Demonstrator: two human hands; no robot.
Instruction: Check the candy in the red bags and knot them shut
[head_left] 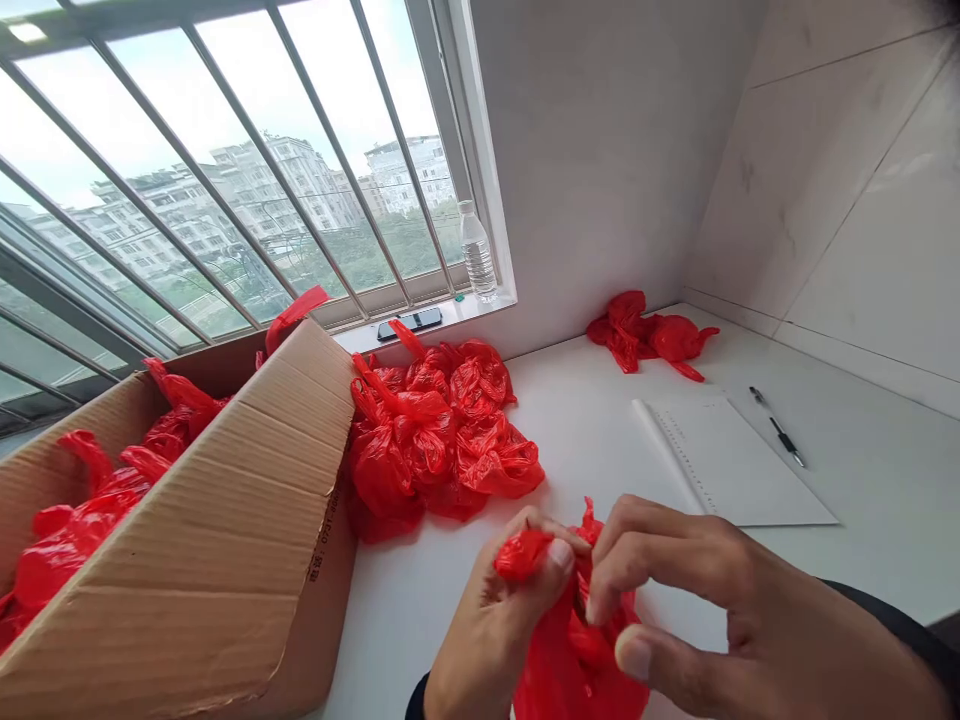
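Observation:
A red plastic bag (581,660) is held up near the bottom of the view, its top gathered. My left hand (506,600) is closed around part of the bag, the thumb pressing on a bunched piece that pokes out of the fist. On the other side, my right hand (697,600) is beside the bag's top with thumb and fingers spread apart. Its fingertips are at the red plastic; whether they touch it I cannot tell. What lies inside the bag is hidden.
Left stands an open cardboard box (247,510) holding red bags (82,530). Several knotted red bags (442,430) lie beside it, others (652,335) at the wall. A notebook (735,460) and pen (778,428) lie right. The sill holds a bottle (478,255) and phone (410,323).

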